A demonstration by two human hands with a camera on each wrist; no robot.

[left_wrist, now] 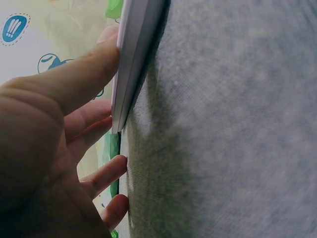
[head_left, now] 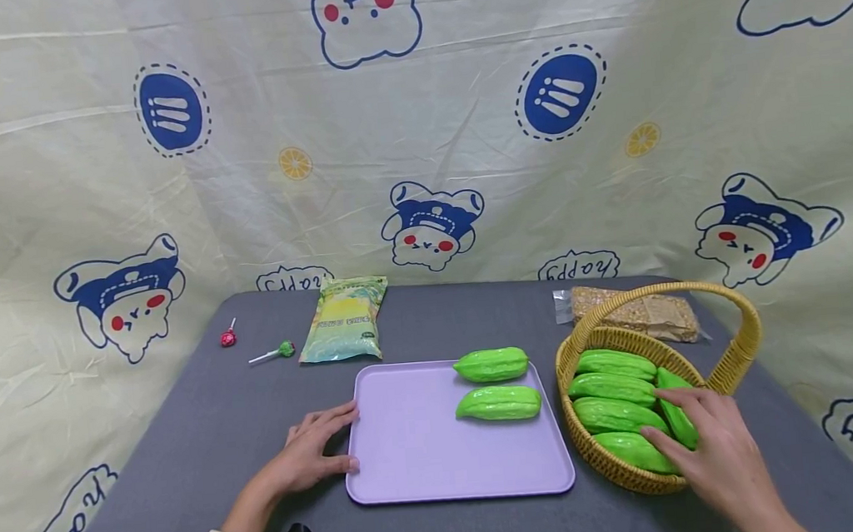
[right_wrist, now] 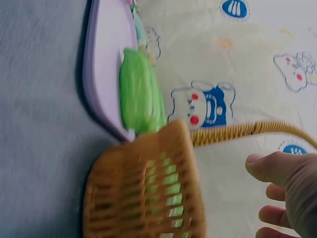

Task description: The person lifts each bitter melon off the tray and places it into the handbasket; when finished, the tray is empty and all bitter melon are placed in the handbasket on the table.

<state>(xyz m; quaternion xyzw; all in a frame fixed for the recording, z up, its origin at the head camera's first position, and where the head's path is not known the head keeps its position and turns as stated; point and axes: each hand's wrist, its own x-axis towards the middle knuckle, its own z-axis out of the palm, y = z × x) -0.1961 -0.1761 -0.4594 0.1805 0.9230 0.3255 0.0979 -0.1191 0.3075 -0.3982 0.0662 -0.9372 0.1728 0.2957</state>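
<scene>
A lilac tray (head_left: 404, 460) lies on the table with two green ridged gourds (head_left: 497, 403) on its right part. My left hand (head_left: 309, 452) touches the tray's left edge with extended fingers; in the left wrist view the thumb (left_wrist: 91, 72) rests against the rim. To the right stands a wicker basket (head_left: 583, 446) holding several more such gourds (head_left: 619, 414). Over its right side reaches my right hand (head_left: 723, 451), thumb and index finger spread around a slanted gourd (head_left: 677, 413). The right wrist view shows its fingers (right_wrist: 275, 215) above the basket, holding nothing.
The basket's tall handle (head_left: 743, 333) arches beside the right hand. Behind the basket lies a clear bag of grain-like bits (head_left: 633, 312). A green-yellow packet (head_left: 348, 320), a green lollipop (head_left: 286, 349) and a red lollipop (head_left: 228, 338) lie at the back left.
</scene>
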